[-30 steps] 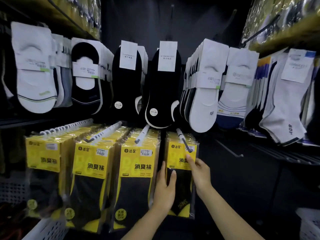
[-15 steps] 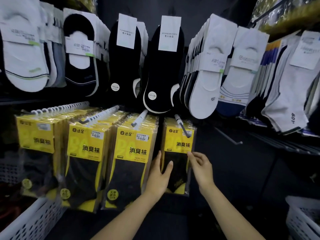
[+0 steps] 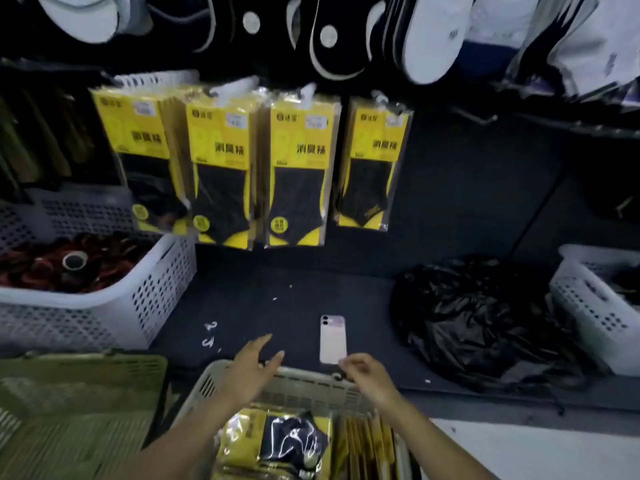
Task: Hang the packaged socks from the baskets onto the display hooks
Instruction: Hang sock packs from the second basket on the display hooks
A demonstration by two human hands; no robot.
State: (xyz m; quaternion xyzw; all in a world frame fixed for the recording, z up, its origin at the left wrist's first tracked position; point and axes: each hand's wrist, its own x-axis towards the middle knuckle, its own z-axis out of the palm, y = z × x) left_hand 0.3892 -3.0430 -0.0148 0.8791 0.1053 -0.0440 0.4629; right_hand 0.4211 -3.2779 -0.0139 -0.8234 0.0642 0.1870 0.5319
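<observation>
The left hand point(image 3: 254, 370), fingers spread wide, and the right hand point(image 3: 367, 374), fingers loosely curled on nothing, are held over the rim of the basket point(image 3: 311, 388), seemingly so one of the packaged socks point(image 3: 277, 441) lying inside can be taken.

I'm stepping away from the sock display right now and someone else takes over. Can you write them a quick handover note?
Left hand: open, fingers spread, above the far rim of the beige basket, no grip on anything.
Right hand: loosely curled above the same rim, appears empty.
Done: four rows of yellow sock packs hang above the dark shelf.
Left: more yellow packs lie in the beige basket; pick one and hang it.
Note: a phone lies on the shelf beyond the basket.
</observation>
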